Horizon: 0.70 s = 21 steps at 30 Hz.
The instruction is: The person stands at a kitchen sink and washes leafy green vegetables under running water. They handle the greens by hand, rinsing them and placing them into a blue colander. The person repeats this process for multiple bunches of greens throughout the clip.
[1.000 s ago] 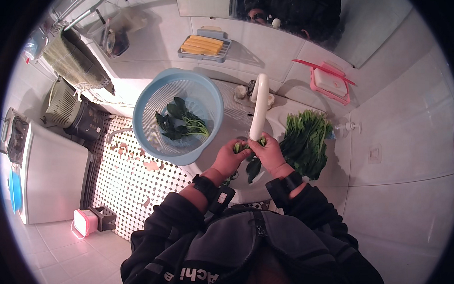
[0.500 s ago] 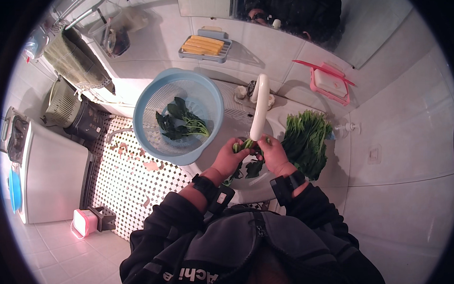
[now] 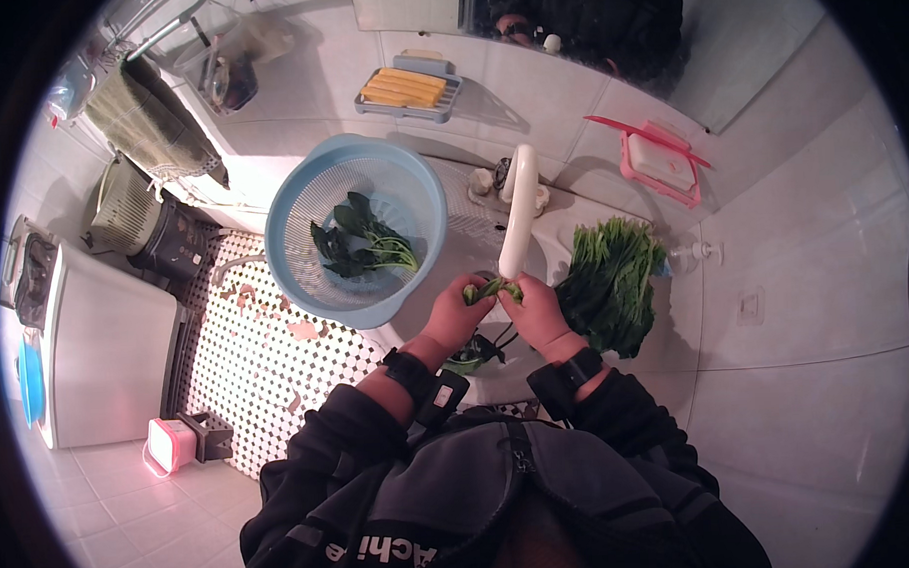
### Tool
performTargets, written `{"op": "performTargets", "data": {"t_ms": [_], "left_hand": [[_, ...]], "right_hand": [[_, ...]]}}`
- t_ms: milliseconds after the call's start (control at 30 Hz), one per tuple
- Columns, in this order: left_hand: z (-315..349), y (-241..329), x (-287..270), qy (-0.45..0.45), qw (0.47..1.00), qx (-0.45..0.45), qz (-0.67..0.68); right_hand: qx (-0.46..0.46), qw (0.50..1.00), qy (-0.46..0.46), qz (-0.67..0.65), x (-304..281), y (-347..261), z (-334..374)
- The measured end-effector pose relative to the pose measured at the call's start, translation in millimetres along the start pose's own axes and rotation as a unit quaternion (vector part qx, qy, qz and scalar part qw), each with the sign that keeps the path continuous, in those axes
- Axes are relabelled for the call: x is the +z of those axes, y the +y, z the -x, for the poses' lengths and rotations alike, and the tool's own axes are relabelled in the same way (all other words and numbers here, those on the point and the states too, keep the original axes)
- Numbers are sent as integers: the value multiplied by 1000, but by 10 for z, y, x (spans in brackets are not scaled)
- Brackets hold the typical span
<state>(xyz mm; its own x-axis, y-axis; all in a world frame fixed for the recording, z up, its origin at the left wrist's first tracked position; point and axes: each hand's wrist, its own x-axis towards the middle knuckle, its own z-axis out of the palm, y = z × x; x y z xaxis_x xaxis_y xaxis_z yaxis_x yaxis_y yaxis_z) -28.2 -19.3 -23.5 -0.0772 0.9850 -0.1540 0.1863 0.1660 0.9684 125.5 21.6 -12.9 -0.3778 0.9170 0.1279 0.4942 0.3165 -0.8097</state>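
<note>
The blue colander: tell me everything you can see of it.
The blue colander is a round, light blue bowl, plastic by the look of it, with fine perforations over its wall and floor and a smooth thick rim. It sits upright at the left edge of the white sink, partly overhanging the tiled floor. Inside lies a small heap of dark leafy greens with pale stems. Neither hand touches it; the left hand is nearest, just off its lower right rim.

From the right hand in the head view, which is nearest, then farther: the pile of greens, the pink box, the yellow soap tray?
1. Pile of greens, just to the right hand's right.
2. Pink box, up on the ledge to the right.
3. Yellow soap tray, on the wall, upper left.
</note>
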Motion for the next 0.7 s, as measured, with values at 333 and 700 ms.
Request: {"op": "performTargets", "data": {"t_ms": [333, 700], "left_hand": [[-26, -54, -109, -58, 979, -101, 170], [-24, -39, -156, -27, 909, -162, 382]], "right_hand": [[166, 920, -139, -327, -107, 181, -9], [193, 809, -175, -527, -181, 15, -35]]}}
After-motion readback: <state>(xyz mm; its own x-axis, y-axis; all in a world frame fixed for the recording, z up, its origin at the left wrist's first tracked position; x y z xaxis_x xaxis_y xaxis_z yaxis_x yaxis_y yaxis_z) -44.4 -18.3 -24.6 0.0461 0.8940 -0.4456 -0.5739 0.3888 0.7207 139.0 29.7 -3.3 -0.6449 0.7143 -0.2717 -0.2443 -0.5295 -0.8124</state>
